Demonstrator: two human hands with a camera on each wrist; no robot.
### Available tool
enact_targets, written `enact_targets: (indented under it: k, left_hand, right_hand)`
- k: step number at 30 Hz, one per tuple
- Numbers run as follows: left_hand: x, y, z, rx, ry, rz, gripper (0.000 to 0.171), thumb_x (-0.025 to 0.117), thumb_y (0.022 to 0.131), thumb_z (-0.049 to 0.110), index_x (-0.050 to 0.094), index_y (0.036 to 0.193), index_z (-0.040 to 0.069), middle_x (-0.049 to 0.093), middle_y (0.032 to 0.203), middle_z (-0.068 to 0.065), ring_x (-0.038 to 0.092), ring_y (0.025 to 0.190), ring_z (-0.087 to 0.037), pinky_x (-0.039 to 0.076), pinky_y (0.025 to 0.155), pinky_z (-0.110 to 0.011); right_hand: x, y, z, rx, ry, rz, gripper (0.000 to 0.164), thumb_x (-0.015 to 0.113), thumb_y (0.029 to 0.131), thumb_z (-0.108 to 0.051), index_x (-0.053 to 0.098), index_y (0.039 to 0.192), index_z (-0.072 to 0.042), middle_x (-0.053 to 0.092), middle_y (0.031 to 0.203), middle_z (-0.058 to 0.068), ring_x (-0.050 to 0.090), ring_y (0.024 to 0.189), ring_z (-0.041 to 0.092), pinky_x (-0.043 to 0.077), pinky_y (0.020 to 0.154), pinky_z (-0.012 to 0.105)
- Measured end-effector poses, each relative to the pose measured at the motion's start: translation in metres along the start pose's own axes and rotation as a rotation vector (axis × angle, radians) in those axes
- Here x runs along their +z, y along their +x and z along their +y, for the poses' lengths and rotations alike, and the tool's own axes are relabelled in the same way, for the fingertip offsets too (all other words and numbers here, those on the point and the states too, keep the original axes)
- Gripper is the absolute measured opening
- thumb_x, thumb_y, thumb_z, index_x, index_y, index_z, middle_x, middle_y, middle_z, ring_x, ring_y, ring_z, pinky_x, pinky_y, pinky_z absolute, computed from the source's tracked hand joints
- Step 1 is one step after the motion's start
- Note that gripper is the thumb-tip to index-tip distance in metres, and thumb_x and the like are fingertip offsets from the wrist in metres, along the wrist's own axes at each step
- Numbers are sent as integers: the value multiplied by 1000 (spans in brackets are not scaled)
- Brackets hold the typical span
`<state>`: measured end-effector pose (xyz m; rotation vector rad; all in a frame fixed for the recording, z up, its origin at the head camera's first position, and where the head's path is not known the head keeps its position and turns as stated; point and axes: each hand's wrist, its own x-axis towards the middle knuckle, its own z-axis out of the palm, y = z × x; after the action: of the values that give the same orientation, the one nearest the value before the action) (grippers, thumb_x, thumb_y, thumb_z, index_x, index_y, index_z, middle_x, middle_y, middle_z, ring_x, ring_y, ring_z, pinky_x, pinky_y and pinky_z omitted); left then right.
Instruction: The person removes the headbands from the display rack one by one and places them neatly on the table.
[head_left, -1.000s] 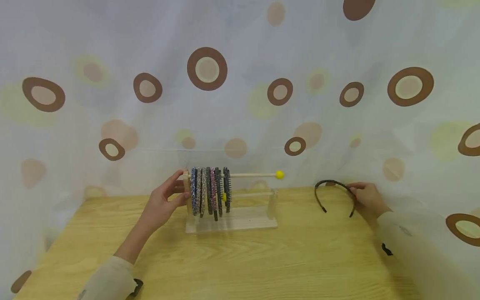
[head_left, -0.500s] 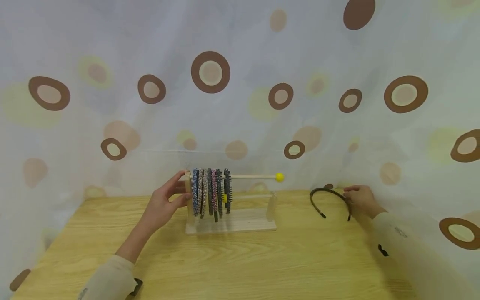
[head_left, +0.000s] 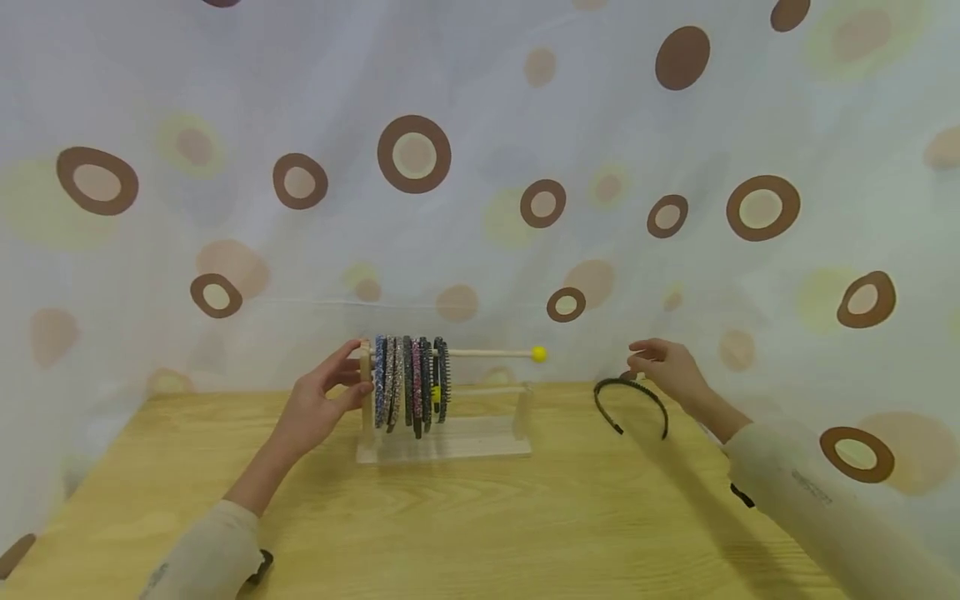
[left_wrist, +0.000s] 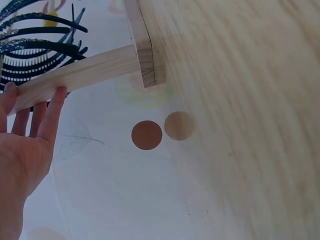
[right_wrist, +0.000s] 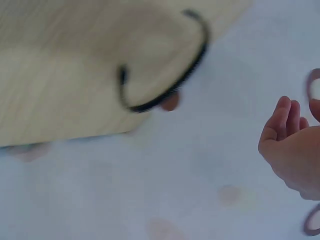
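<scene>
In the head view my left hand (head_left: 315,412) holds the left post (head_left: 366,375) of a wooden headband rack (head_left: 450,452), thumb in front and fingers behind. The left wrist view shows the same hand (left_wrist: 30,155) with its fingers around the post's board (left_wrist: 90,71). Several glittery and dark toothed headbands (head_left: 408,383) hang bunched on the upper rod beside that post. To the rack's right, a single black headband (head_left: 622,381) stands arched on the table. Over it is my right hand (head_left: 667,367), fingers loosely bent; the right wrist view shows this hand (right_wrist: 295,155) apart from the headband (right_wrist: 200,52).
The upper rod (head_left: 487,353) runs right and ends in a yellow ball (head_left: 538,354). A lower rod lies behind it, partly hidden by the headbands. Behind the wooden table (head_left: 450,533) hangs a pale curtain (head_left: 465,83) with brown circles.
My right hand has let go of the black headband and risen up and left over it. That headband has shifted slightly left. My left hand keeps its hold on the rack.
</scene>
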<state>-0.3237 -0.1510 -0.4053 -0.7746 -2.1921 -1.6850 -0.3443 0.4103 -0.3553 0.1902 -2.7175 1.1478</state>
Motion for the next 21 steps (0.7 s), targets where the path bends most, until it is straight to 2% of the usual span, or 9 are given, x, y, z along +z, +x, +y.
enact_targets:
  k: [5,8,11,15,21]
  left_hand:
    - [-2,1,-4,13,0,0,68,73,97,14,43,158,21,60,133,-20,62,113,-35,63,77,-33]
    - [-3,1,-4,17,-1,6,69,74,96,14,43,158,20,60,133,-20,63,112,-35,64,77,-33]
    - [-4,3,-4,26,-15,11,69,74,96,11,42,158,15,61,132,-20,64,110,-35,64,76,-35]
    - [-2,4,-6,25,-41,-3,70,73,96,10,41,158,13,61,132,-21,63,111,-37,64,77,-36]
    - [-2,1,-7,-5,-81,-12,70,73,97,12,41,158,16,59,134,-21,61,114,-41,63,79,-37]
  right_hand:
    - [22,-15,-59,-102,133,96,36,64,104,-25,64,130,-1,72,108,15,68,93,22,60,74,26]
    - [40,-23,-90,-158,213,124,32,66,102,-24,68,124,-1,72,102,14,69,90,25,59,71,23]
    - [59,-31,-116,-199,275,140,27,67,102,-19,68,121,1,72,102,17,68,90,34,60,70,25]
    - [88,-43,-139,-253,296,176,23,68,100,-13,69,119,1,72,101,17,68,87,37,59,67,26]
    - [139,-54,-161,-333,348,223,20,75,97,-23,74,111,-9,73,93,4,70,81,24,59,71,25]
